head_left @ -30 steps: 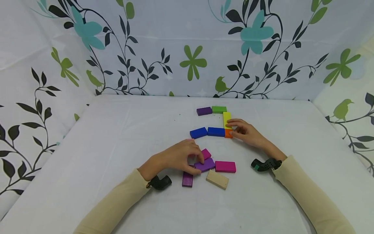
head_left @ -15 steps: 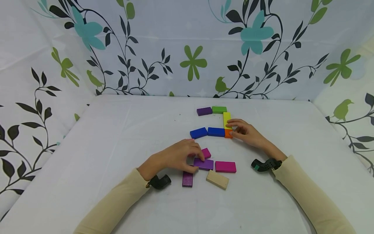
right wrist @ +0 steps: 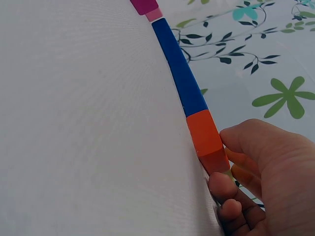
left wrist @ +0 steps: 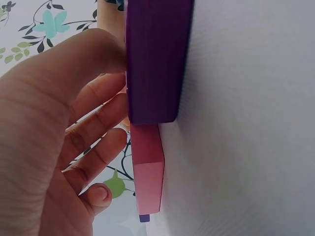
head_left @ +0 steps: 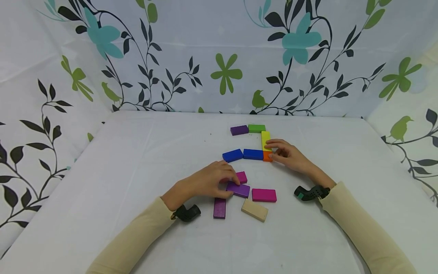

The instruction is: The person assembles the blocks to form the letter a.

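My left hand pinches a flat purple block lying on the white table, thumb at its near edge and fingers on top. The left wrist view shows that purple block against my fingers, with a pink block just beyond it. My right hand holds the orange block at the end of a row of two blue blocks. Its index finger lies over the yellow block. In the right wrist view my thumb touches the orange block.
A purple block and a green block lie beyond the yellow one. Loose near my left hand are a magenta block, a dark purple block and a plain wooden block. Flowered cloth walls ring the table.
My left hand has turned the purple block and slid it slightly away from me, off the dark purple one. The right hand has stayed still.
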Available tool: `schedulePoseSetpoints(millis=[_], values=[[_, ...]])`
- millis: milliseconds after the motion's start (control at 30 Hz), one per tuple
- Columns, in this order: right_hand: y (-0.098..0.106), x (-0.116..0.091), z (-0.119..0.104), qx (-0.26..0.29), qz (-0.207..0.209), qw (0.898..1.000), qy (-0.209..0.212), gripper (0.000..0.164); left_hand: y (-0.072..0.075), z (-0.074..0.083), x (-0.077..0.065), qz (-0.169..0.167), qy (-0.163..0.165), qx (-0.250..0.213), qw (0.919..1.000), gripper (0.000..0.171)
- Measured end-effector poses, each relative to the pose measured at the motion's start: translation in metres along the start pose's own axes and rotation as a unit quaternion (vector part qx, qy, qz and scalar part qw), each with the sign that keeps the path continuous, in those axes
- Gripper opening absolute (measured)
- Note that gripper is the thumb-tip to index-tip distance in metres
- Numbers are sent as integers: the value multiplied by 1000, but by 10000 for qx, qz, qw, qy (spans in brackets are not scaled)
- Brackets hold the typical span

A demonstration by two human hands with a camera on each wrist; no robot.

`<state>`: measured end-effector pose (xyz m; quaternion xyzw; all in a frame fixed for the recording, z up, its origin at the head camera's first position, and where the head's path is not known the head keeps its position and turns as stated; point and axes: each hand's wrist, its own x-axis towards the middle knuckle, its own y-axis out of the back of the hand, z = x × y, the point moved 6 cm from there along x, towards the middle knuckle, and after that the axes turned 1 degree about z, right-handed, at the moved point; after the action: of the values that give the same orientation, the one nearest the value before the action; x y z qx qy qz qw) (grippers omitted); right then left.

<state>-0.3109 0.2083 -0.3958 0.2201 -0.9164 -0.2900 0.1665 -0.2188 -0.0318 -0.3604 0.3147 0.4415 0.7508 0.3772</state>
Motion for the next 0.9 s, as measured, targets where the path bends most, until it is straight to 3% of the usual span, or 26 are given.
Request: schedulePoseSetpoints(millis=[400,900], values=[[2,1,2,-7,-24,9999,-130,35,0,0,2,-123,151,-127,9997,27],[1,0,2,40,-29,9999,-127,35,-3,2,1,-18,48,-83,10000,26]])
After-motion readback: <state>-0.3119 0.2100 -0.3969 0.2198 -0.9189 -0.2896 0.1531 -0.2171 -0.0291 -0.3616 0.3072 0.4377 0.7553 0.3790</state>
